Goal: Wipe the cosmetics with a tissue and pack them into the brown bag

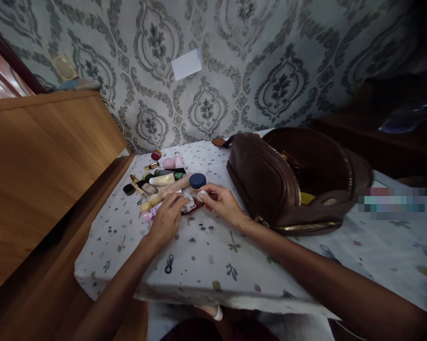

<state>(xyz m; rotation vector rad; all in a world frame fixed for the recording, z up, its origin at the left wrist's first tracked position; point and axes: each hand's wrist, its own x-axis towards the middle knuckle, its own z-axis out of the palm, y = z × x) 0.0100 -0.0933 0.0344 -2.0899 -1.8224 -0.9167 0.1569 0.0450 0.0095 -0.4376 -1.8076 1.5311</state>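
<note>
Seems partway along, to judge by the layout: has bag [256,175] gaping open on the right, with something yellow [306,199] inside, and cosmetics [163,179] spread over table [107,237] on the left. Appears busy with a pale, crinkled packet [189,203] between both hands, just in front of the blue lid [197,180]. Reaches forward with forearms [291,255] low, converging at the packet. Closes left hand [168,208] over its left edge, back upward, fingers bent. Pinches white piece [201,194] in right hand [217,201], nearly closed; cannot tell whether joined to the packet.
</note>
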